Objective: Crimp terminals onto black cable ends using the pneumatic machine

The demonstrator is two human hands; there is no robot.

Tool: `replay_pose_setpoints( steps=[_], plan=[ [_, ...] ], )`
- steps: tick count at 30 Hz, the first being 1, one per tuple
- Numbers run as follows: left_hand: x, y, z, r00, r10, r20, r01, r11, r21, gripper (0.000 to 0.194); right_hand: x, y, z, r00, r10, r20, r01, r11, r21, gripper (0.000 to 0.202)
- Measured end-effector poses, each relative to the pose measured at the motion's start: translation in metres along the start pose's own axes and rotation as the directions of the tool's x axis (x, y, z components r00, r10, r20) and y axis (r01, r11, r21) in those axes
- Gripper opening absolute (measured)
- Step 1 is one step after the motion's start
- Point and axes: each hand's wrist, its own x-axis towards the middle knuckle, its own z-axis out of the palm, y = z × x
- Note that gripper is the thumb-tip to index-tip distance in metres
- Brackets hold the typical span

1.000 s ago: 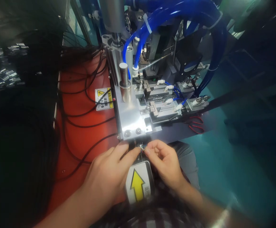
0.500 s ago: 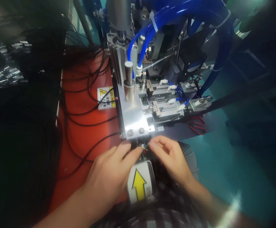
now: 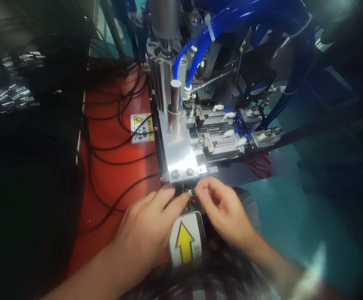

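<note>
Several thin coloured wires (image 3: 192, 195) with small light ends show between my hands, just below the front of a shiny metal plate (image 3: 179, 150). My left hand (image 3: 152, 221) lies at the plate's front edge, thumb and index finger apart, the thumb tip touching or close beside the wires. My right hand (image 3: 223, 208) is at the right of the wires with thumb and index finger pinched together; what sits between those tips is too small to make out. Below the wires is a white label with a yellow arrow (image 3: 185, 243).
Blue air hoses (image 3: 231, 21) arch over the machine's metal cylinders (image 3: 219, 143). Black cables (image 3: 119, 146) cross the orange base (image 3: 115, 175) at the left. Red-handled scissors or pliers (image 3: 262, 166) lie at the right. Small shiny metal pieces (image 3: 14, 96) are at far left.
The view has shifted slightly, so the machine sits a little farther right. The wires between the fingers look bunched closer together and nearer the right fingertips. Both hands keep nearly the same pose.
</note>
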Motion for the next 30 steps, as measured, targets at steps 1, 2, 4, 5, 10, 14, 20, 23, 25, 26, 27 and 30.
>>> replay_pose_setpoints(
  steps=[1,2,4,5,10,14,20,23,25,26,27,30],
  plan=[
    [0.0,0.0,0.0,1.0,0.004,0.0,-0.004,1.0,0.001,0.029,0.0,0.001,-0.001,1.0,-0.024,0.009,0.025,0.999,-0.031,0.014],
    [0.0,0.0,0.0,1.0,0.005,0.002,-0.005,1.0,0.001,0.029,0.0,0.001,-0.002,0.999,-0.045,0.019,0.046,0.997,-0.059,0.014],
    [0.0,0.001,-0.001,1.0,-0.003,0.007,0.003,1.0,0.0,0.028,0.001,0.002,-0.004,0.996,-0.081,0.04,0.084,0.991,-0.104,0.014],
    [0.0,0.001,-0.001,1.0,-0.009,0.01,0.009,1.0,-0.003,0.028,0.002,0.002,-0.005,0.994,-0.092,0.05,0.098,0.988,-0.12,0.014],
    [0.0,0.0,-0.001,0.999,-0.023,0.032,0.023,1.0,-0.012,0.03,0.004,0.002,-0.008,0.992,-0.089,0.086,0.1,0.986,-0.136,0.016],
    [-0.001,0.0,-0.001,0.999,-0.032,0.038,0.032,0.999,-0.002,0.03,0.004,0.001,-0.008,0.992,-0.091,0.084,0.102,0.985,-0.14,0.016],
    [-0.001,0.0,0.0,0.999,-0.031,0.027,0.031,1.0,0.001,0.03,0.004,0.002,-0.008,0.994,-0.081,0.08,0.092,0.985,-0.146,0.014],
    [-0.002,0.001,-0.001,0.999,-0.038,0.037,0.038,0.999,0.001,0.03,0.005,0.003,-0.009,0.993,-0.081,0.081,0.092,0.984,-0.153,0.015],
    [-0.002,0.001,-0.001,0.999,-0.035,0.039,0.035,0.999,0.001,0.03,0.005,0.002,-0.009,0.993,-0.079,0.084,0.093,0.98,-0.178,0.015],
    [-0.002,0.001,-0.001,0.999,-0.033,0.035,0.033,0.999,0.001,0.029,0.006,0.0,-0.01,0.993,-0.08,0.085,0.095,0.975,-0.198,0.015],
    [-0.001,0.002,-0.001,0.999,-0.032,0.028,0.032,0.999,0.002,0.029,0.005,-0.001,-0.01,0.993,-0.083,0.087,0.1,0.969,-0.225,0.015],
    [0.0,0.001,0.0,1.0,-0.02,-0.001,0.02,1.0,0.002,0.027,0.005,-0.008,-0.012,0.989,-0.119,0.085,0.141,0.932,-0.334,0.015]
  ],
)
